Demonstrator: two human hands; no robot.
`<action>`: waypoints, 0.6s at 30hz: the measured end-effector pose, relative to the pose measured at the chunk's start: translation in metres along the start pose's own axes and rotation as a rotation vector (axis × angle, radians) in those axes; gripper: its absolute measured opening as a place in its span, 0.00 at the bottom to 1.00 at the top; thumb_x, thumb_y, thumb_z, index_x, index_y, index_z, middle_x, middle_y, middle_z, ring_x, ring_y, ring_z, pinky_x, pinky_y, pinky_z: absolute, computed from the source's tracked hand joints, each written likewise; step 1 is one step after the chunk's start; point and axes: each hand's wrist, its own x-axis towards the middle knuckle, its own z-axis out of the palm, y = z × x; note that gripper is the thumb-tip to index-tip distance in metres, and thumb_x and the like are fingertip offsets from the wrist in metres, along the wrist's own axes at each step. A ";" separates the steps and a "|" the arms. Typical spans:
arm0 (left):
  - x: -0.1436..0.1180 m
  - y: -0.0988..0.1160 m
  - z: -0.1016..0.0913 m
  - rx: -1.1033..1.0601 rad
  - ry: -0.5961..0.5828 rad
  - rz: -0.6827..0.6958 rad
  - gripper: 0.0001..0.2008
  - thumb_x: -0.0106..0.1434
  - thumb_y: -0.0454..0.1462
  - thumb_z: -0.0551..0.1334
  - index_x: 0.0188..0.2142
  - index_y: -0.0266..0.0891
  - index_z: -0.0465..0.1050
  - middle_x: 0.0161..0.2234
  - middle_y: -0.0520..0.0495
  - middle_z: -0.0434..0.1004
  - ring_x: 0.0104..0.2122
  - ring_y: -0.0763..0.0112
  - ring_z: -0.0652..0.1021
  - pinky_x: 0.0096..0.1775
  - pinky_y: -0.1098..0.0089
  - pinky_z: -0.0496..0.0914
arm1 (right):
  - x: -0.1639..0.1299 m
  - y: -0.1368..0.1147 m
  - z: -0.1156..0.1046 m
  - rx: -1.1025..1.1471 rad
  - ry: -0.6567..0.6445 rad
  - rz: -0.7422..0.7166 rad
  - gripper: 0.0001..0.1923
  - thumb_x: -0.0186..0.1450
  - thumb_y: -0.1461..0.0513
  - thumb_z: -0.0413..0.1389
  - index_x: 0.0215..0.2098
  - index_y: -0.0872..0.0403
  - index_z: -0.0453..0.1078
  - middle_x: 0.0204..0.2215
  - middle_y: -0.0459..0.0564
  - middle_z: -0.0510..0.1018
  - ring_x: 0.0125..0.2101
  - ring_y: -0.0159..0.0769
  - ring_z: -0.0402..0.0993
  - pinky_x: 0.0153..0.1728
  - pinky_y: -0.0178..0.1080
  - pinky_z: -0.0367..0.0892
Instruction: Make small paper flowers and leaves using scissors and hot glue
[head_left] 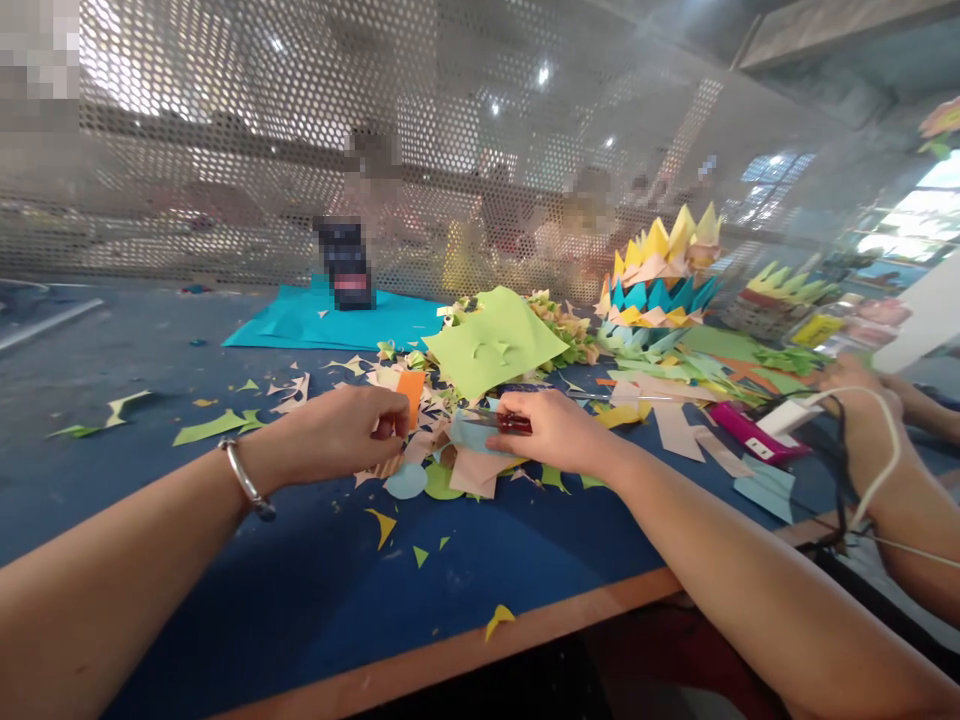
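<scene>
While left hand pinches orange paper, scraps crowd.

Small orange paper upright, red-handled scissors level

head cam | faces forward-down (close) | over blue table

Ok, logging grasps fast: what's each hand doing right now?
Left hand: closed, pinching an orange paper piece.
Right hand: closed on small scissors.
</scene>
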 end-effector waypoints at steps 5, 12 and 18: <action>0.000 0.012 0.014 -0.054 0.042 0.078 0.08 0.58 0.43 0.60 0.33 0.42 0.73 0.30 0.49 0.77 0.29 0.64 0.74 0.30 0.67 0.61 | -0.001 0.000 0.001 0.037 0.016 -0.026 0.13 0.63 0.55 0.64 0.29 0.52 0.66 0.20 0.41 0.68 0.22 0.30 0.62 0.26 0.35 0.49; -0.007 0.025 0.027 -0.050 0.071 0.076 0.12 0.56 0.46 0.65 0.34 0.42 0.73 0.32 0.47 0.76 0.34 0.58 0.75 0.34 0.64 0.62 | -0.003 0.000 -0.001 0.040 0.048 -0.044 0.12 0.64 0.55 0.63 0.30 0.52 0.68 0.20 0.40 0.69 0.22 0.29 0.61 0.26 0.34 0.49; -0.009 0.026 0.030 -0.053 0.068 0.057 0.12 0.59 0.45 0.61 0.39 0.41 0.73 0.36 0.45 0.77 0.36 0.56 0.76 0.36 0.62 0.64 | -0.005 -0.004 -0.003 0.012 0.001 -0.006 0.12 0.64 0.54 0.63 0.31 0.52 0.69 0.22 0.42 0.71 0.23 0.30 0.63 0.26 0.34 0.49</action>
